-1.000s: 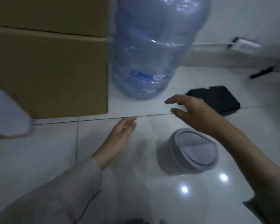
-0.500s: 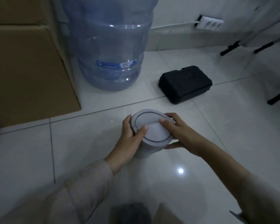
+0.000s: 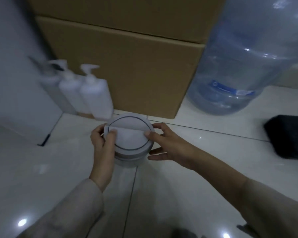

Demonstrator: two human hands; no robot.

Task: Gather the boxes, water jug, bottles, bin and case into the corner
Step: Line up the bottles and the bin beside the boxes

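Observation:
A small round white bin (image 3: 129, 134) with a swing lid stands on the floor tiles, just in front of the lower cardboard box (image 3: 127, 69). My left hand (image 3: 103, 145) grips its left rim, thumb on the lid. My right hand (image 3: 167, 143) holds the right rim with thumb and fingers. Three white pump bottles (image 3: 95, 95) stand to the left of the bin, against the box. The big clear blue water jug (image 3: 244, 66) stands right of the boxes. A black case (image 3: 289, 136) lies on the floor at the far right.
A second cardboard box (image 3: 127, 14) is stacked on the lower one. A white cabinet or wall panel (image 3: 15, 83) closes off the left side. Glossy white floor tiles (image 3: 179, 194) spread toward me.
Both hands took hold of the bin and carried it left, from open floor near the jug to a spot in front of the box beside the pump bottles.

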